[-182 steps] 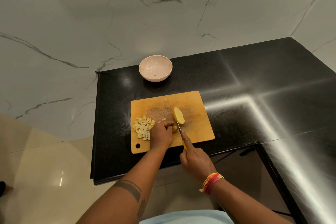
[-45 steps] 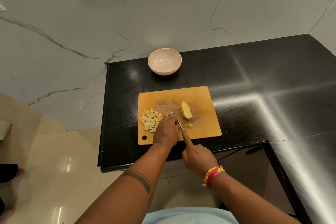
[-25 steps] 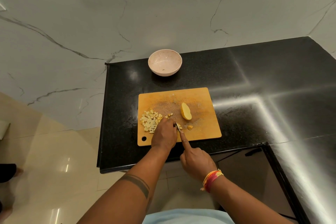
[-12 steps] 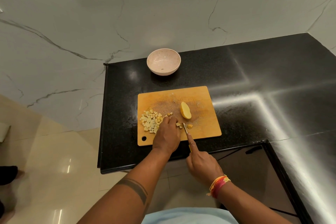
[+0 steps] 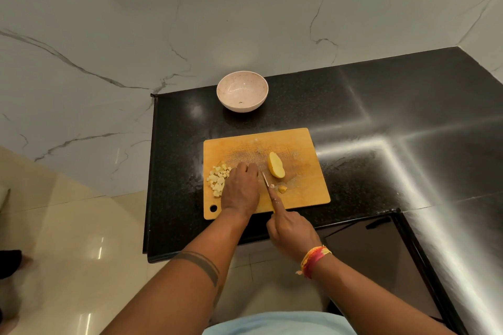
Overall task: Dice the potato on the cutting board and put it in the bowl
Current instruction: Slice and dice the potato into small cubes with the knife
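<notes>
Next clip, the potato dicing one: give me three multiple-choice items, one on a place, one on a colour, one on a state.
1. Where is the round pale pink bowl?
A. On the wooden cutting board
B. On the black stone counter, beyond the board
C. On the floor

2. What colour is the person's woven wristband?
A. Orange and pink
B. Blue
C. Black

3. What state is the potato half in?
A. Fully diced
B. In the bowl
C. Uncut, beside the diced pile

Answers: 1 B, the bowl stands apart from the board. 2 A, visible on the right wrist. 3 C, it lies in one piece while the right hand holds the small knife.
</notes>
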